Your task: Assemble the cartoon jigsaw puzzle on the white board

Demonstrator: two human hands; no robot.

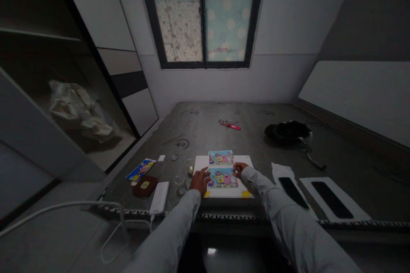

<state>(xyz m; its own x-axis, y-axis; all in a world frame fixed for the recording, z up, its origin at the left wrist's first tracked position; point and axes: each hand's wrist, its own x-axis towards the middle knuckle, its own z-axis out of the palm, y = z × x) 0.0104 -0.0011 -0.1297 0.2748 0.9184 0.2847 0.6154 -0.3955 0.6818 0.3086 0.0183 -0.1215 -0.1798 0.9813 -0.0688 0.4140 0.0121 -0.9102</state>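
Observation:
A white board [199, 163] lies on the grey surface in front of me. Two colourful cartoon pictures rest on it: one at its far edge [221, 157], one nearer to me [223, 178]. My left hand [200, 180] lies with fingers spread on the left edge of the nearer picture. My right hand [240, 169] sits at that picture's upper right corner, its fingers curled onto it. Both arms wear pale grey sleeves.
Left of the board stand two small glass jars [180, 182], a white power bank [159, 196], a brown case [144, 186] and a cartoon card [141, 169]. Two black phones on white sheets [326, 198] lie right. A black bag [287, 132] and red wrapper [229, 125] lie farther back.

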